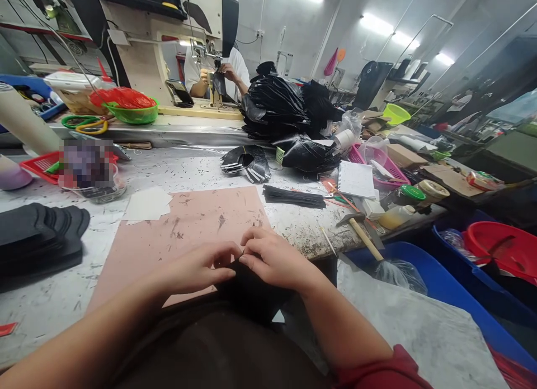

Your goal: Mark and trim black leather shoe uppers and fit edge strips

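Over the near edge of the pink sheet (197, 216), both hands meet at a black piece of material (251, 294), perhaps leather or fabric. My left hand (201, 269) pinches its upper edge between thumb and fingers. Close beside it, my right hand (272, 260) has its fingers curled on the same edge. The piece hangs down towards my lap, and its lower part merges with my dark clothing. A bundle of black strips (293, 197) and some curved black pieces (247, 162) lie beyond the hands. A white scrap (147, 204) overlaps the sheet's far left corner.
Stacked black shaped pieces (42, 238) lie at left, near a red basket (39, 166). A sewing machine (142, 70) stands behind, with another person (239, 65) at it. A black heap (281, 104), notebook (356, 179), hammer (364, 238) and blue bin (444, 299) are right.
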Available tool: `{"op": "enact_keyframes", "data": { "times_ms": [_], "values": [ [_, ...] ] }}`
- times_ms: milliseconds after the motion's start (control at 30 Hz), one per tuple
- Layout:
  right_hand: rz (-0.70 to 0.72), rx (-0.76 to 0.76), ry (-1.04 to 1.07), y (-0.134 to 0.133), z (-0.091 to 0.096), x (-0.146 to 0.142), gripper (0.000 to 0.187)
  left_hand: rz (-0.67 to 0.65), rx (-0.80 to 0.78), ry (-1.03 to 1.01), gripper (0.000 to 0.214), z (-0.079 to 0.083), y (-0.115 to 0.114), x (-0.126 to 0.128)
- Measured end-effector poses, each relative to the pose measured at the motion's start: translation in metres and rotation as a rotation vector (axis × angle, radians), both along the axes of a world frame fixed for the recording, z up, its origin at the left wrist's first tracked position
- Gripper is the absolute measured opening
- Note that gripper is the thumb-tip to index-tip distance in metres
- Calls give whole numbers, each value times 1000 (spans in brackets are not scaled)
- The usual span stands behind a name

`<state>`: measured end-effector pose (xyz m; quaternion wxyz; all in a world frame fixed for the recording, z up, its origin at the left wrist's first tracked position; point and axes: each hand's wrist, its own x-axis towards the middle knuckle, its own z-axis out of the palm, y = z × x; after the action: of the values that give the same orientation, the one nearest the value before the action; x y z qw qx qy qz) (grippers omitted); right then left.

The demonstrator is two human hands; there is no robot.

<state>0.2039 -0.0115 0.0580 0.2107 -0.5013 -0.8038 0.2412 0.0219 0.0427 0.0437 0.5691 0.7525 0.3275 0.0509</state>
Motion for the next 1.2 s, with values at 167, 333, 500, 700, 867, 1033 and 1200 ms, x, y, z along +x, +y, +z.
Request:
{"op": "enact_keyframes", "data": {
  "times_ms": [167,333,500,700,867,1033,1200],
  "values": [
    [-126,91,20,-1,2,3,8,100,54,15,16,3,-2,1],
    [-119,146,87,-2,2,8,11,132,54,27,20,-1,-3,-2],
    [-89,163,54,-1,1,4,12,72,97,-6,24,-5,-1,-5],
    [-14,190,-13,-2,5,1,8,92,46,-30,20,8,-5,3],
    [55,188,3,-4,10,4,4,151,-38,-23,23,11,-7,5],
    [84,180,34,-4,11,7,8,123,22,-31,25,6,-5,0],
    [104,188,48,-6,10,7,10,109,44,-31,27,7,-5,-1]
  ]
}}
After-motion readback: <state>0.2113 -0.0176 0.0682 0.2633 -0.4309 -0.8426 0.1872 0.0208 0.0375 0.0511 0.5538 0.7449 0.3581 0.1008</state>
